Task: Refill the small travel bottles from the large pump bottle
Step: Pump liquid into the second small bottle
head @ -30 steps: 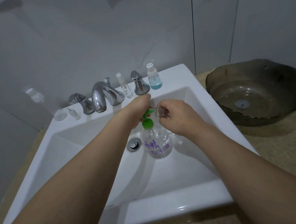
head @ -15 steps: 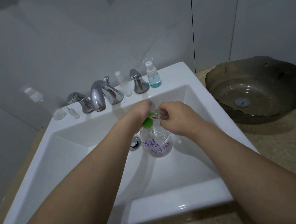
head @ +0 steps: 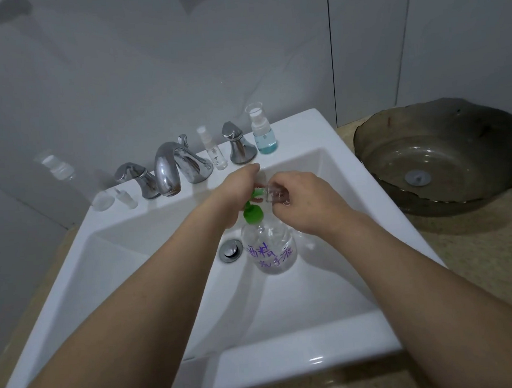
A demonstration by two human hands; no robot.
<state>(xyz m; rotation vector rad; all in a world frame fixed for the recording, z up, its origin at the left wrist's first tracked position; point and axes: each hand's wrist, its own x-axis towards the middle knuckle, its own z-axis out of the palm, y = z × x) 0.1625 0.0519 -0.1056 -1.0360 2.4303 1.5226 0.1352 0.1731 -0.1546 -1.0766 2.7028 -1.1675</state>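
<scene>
Pump bottle (head: 270, 247) standing in my white sink (head: 289, 362), next to the drain plug (head: 230, 250).
I see my left hand (head: 236, 192) lying over its green pump head (head: 252, 212), and my right hand (head: 301, 200) curled around a small clear bottle (head: 274, 192) held sideways at the nozzle. On the back ledge stand a blue-liquid spray bottle (head: 261, 133) and a slim clear one (head: 216, 154) on either side of the right tap handle (head: 239, 145), with the chrome faucet (head: 172, 169) to their left; a dark glass basin (head: 444, 158) sits off right.
</scene>
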